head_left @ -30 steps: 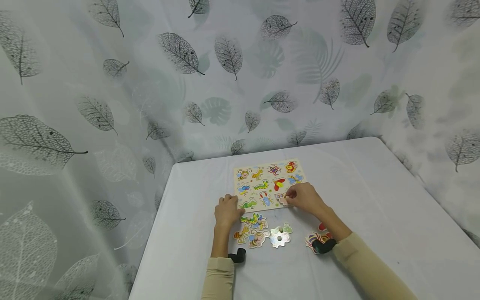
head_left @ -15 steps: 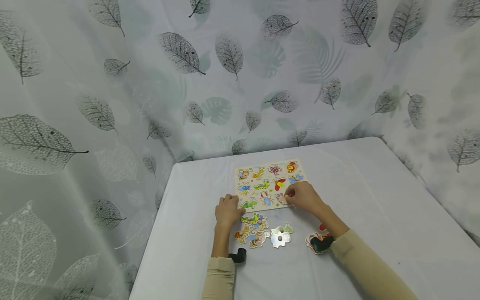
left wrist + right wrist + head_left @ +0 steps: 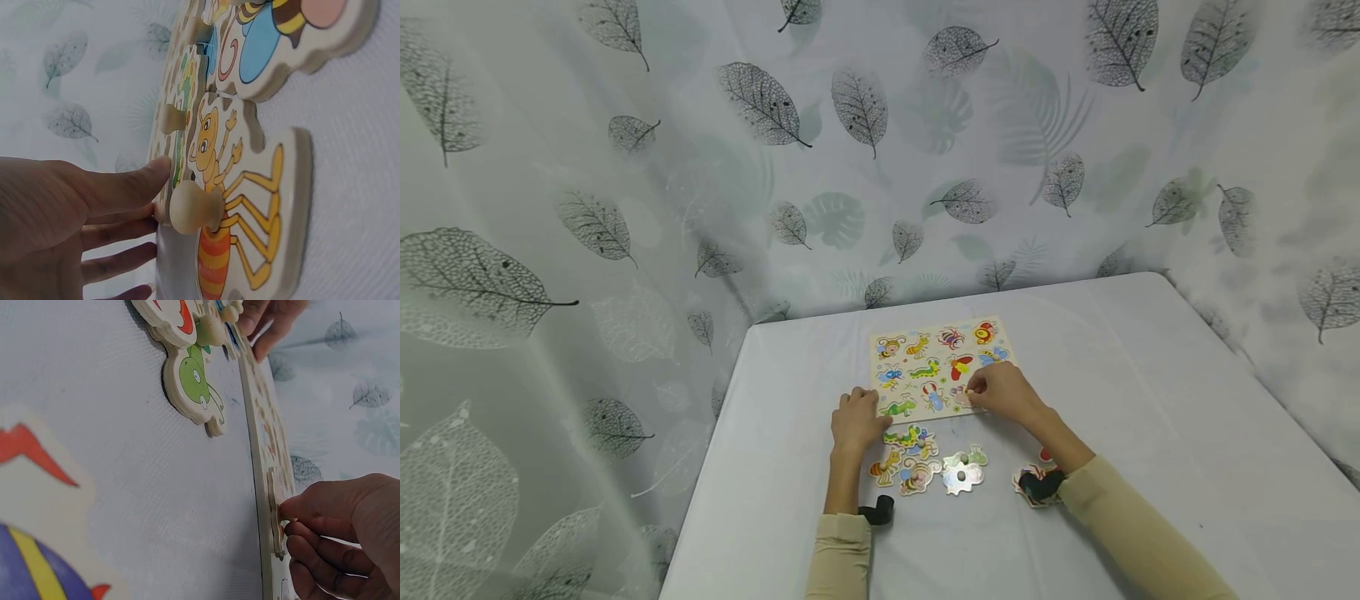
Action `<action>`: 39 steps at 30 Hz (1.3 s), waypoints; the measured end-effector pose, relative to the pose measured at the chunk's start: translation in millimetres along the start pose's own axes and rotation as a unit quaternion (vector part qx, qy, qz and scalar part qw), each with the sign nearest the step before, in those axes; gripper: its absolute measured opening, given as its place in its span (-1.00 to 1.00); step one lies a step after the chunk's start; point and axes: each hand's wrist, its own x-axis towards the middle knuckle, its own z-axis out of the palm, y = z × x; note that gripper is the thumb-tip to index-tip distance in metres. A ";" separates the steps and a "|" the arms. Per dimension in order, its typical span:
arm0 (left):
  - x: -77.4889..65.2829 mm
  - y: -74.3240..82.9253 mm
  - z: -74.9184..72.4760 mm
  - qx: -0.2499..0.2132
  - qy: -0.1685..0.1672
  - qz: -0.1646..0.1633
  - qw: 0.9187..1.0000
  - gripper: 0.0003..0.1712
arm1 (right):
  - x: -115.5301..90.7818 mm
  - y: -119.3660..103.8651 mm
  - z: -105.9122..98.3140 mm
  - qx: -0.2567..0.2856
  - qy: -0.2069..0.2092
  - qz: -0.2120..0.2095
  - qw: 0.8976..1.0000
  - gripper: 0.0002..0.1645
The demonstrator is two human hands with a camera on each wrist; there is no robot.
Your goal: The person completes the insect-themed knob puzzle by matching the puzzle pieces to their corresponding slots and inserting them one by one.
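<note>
At the lower right of the insect puzzle board [image 3: 932,333], my right hand [image 3: 1006,392] pinches a small wooden knob piece [image 3: 958,396] between thumb and fingers. In the right wrist view this piece [image 3: 274,515] stands edge-on, close over the board's face. My left hand [image 3: 854,422] rests at the lower left corner, its thumb and fairly straight fingers touching the board's edge. Near it lie an orange ant piece [image 3: 253,206] with a round knob [image 3: 192,209], a caterpillar piece [image 3: 901,437] and a bee piece [image 3: 917,477].
A shiny flower-shaped piece [image 3: 962,477] overlaps a green-headed piece [image 3: 977,456] in front of the board. More pieces [image 3: 1025,492] lie under the right wrist, partly hidden by a black wrist mount [image 3: 1042,483]. A leaf-print curtain [image 3: 865,192] stands behind the white table [image 3: 790,400].
My right hand has shifted very slightly left over the board's lower right, and the pinched piece now looks flatter against the board. My left hand stays at the corner.
</note>
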 end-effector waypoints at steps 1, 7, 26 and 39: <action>0.0 0.1 0.0 0.000 -0.001 0.000 1.000 -0.38 | 0.2 0.1 0.2 -0.003 0.002 -0.001 1.000 -0.86; -0.1 0.2 -0.3 0.001 -0.002 0.000 1.000 -0.36 | 0.7 -0.2 0.4 -0.015 0.008 0.000 1.000 -0.85; -0.5 1.1 -0.5 0.000 -0.004 0.000 1.000 -0.34 | 0.4 1.4 1.7 -0.014 0.000 0.017 1.000 -0.87; -2.4 3.9 -4.7 -0.009 -0.008 -0.004 1.000 -0.35 | -2.2 -1.4 -1.4 -0.023 -0.024 0.029 0.999 -0.80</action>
